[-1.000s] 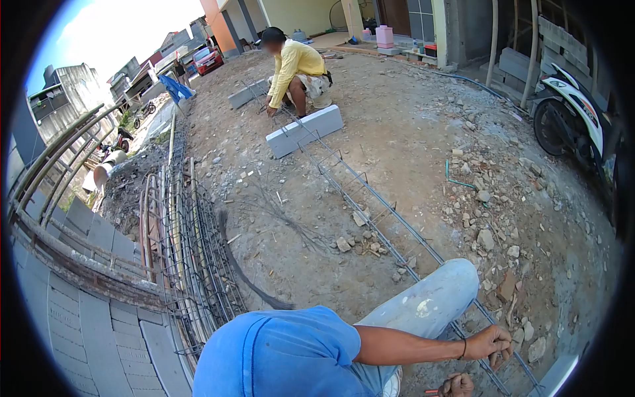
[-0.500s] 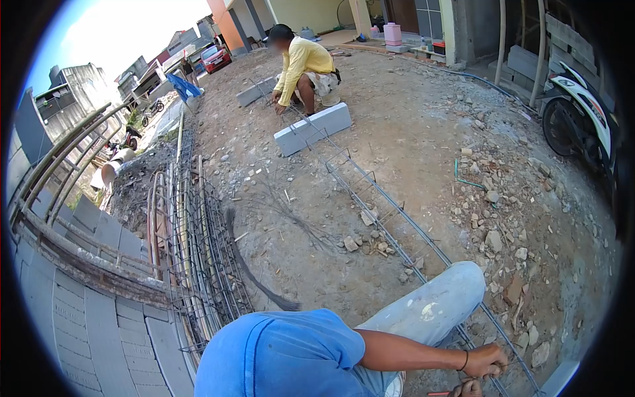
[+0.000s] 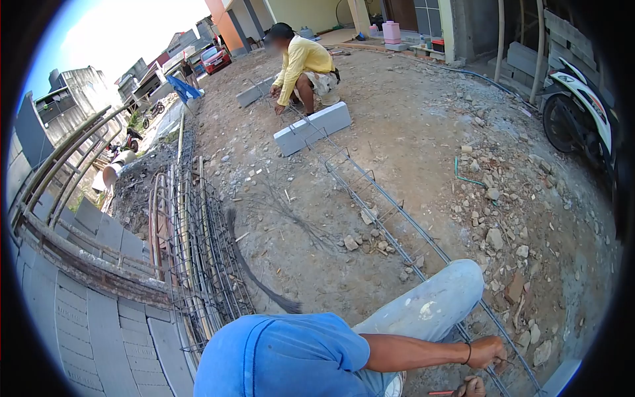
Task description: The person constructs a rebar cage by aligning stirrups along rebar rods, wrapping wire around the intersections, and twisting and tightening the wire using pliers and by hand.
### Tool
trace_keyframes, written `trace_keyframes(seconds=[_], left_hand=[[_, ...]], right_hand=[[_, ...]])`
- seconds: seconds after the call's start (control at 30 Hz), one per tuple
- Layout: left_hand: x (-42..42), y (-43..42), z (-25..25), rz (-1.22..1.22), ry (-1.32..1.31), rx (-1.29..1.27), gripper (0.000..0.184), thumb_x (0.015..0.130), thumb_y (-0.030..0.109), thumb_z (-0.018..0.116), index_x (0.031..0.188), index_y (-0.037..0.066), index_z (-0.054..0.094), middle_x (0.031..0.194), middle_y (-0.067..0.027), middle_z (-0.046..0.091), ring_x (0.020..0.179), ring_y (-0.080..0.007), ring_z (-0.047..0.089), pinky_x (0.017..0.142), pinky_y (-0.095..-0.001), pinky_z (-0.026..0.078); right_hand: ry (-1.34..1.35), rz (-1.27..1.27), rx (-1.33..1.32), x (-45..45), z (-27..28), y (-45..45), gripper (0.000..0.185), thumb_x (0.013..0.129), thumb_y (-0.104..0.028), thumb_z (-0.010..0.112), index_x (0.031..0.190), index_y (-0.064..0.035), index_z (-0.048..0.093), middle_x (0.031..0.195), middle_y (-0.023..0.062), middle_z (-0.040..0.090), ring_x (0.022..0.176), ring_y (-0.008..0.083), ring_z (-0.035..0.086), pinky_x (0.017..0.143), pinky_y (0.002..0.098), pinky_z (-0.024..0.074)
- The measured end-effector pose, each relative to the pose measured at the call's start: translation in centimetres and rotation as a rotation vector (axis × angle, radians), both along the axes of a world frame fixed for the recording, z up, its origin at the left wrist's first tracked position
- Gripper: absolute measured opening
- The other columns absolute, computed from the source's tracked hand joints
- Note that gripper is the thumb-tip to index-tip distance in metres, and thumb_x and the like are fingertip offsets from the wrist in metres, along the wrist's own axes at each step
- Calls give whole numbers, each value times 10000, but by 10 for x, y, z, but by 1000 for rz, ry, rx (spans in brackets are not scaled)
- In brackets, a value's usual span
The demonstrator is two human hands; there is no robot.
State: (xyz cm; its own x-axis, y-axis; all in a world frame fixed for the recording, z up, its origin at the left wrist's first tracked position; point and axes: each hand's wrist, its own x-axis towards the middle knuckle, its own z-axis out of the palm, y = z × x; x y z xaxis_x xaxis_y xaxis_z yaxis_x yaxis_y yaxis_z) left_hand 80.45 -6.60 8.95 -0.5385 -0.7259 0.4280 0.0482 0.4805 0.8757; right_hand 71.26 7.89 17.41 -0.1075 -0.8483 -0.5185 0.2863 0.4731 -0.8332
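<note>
My left hand (image 3: 487,352), a dark band at its wrist, is closed over a long ladder-like rebar frame (image 3: 423,239); what its fingers pinch is too small to make out. Just below, at the picture's bottom edge, my right hand (image 3: 472,386) is closed around a tool with a red handle (image 3: 440,393), its working end hidden. The frame runs from under my hands, past my bent knee (image 3: 436,298), to a pale block (image 3: 313,128) that props its far part. Thin crosswise stirrups join its bars.
A co-worker in a yellow shirt (image 3: 308,58) squats at the frame's far end. Bundled rebar cages (image 3: 198,245) and loose tie wire (image 3: 254,264) lie leftward. Rubble (image 3: 496,239) and a parked motorbike (image 3: 582,112) are on the right. Another block (image 3: 562,380) sits bottom right.
My left hand has shifted slightly up and left, its wrist turned a little. My right hand has moved slightly right. The co-worker's hands have moved slightly at the frame's far end.
</note>
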Motion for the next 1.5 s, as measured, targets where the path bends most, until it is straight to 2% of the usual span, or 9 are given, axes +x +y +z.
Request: trace_keyframes(seconds=[0.03, 0.1, 0.3, 0.43, 0.5, 0.6, 0.9, 1.33, 1.5], left_hand=[[3, -1, 2, -4, 1, -1, 121, 669, 11, 674, 708, -9, 561, 660, -211, 539, 660, -446, 541, 573, -489, 384], [5, -2, 1, 36, -140, -20, 106, 710, 36, 694, 805, 56, 736, 710, -147, 679, 715, -336, 674, 637, -458, 481], [9, 12, 15, -1, -116, 180, 129, 735, 84, 718, 845, 18, 728, 711, -185, 669, 733, -372, 669, 671, -458, 486], [7, 13, 14, -10, -74, 200, 138, 715, 69, 725, 844, 20, 730, 723, -195, 665, 738, -385, 663, 671, -461, 486], [5, 10, 9, 10, -146, 76, 178, 691, 42, 727, 868, 35, 745, 745, -188, 674, 744, -386, 661, 675, -464, 487], [4, 14, 10, 32, -47, 147, 201, 672, 21, 735, 873, 31, 742, 769, -188, 681, 764, -393, 660, 684, -465, 488], [4, 14, 12, 60, -154, 221, 225, 674, 2, 750, 897, 32, 746, 818, -185, 693, 832, -394, 667, 728, -462, 507], [1, 13, 5, 103, -160, 242, 202, 692, -7, 731, 890, 30, 742, 801, -198, 688, 799, -390, 673, 697, -451, 510], [4, 11, 12, 50, -168, 311, 204, 695, -19, 727, 899, -16, 721, 816, -228, 679, 811, -412, 665, 711, -461, 508]], right_hand=[[23, 23, -17, -1, -2, 1, 82, 1023, -115, 579, 971, -57, 605, 727, -10, 511, 581, 85, 441, 485, 222, 346], [45, 13, 3, -1, -2, 2, 89, 1020, -126, 592, 977, -51, 612, 721, -11, 509, 586, 88, 446, 490, 224, 350], [87, -45, 60, -19, -32, 8, 99, 1014, -142, 618, 1005, -43, 620, 723, -3, 521, 603, 97, 465, 515, 228, 369], [114, -74, 75, -20, -32, 6, 102, 1014, -144, 619, 1027, -43, 611, 724, -1, 514, 611, 97, 467, 523, 225, 372], [122, -58, 65, -18, -27, 4, 101, 1014, -144, 620, 1031, -46, 610, 724, -5, 511, 612, 94, 466, 524, 224, 372], [126, -34, 49, -21, -30, 2, 102, 1015, -149, 621, 1037, -50, 610, 724, -12, 505, 612, 89, 461, 526, 222, 372], [137, -1, 77, -24, -39, -3, 148, 1017, -182, 625, 1069, -44, 614, 718, -14, 500, 606, 86, 460, 528, 224, 378], [102, 27, 41, -27, -48, -7, 201, 1018, -175, 624, 1153, -26, 623, 741, -4, 523, 613, 81, 461, 521, 227, 372], [113, 33, 45, -31, -50, -7, 190, 1021, -160, 615, 1151, -22, 627, 752, -2, 527, 628, 91, 468, 541, 239, 385]])
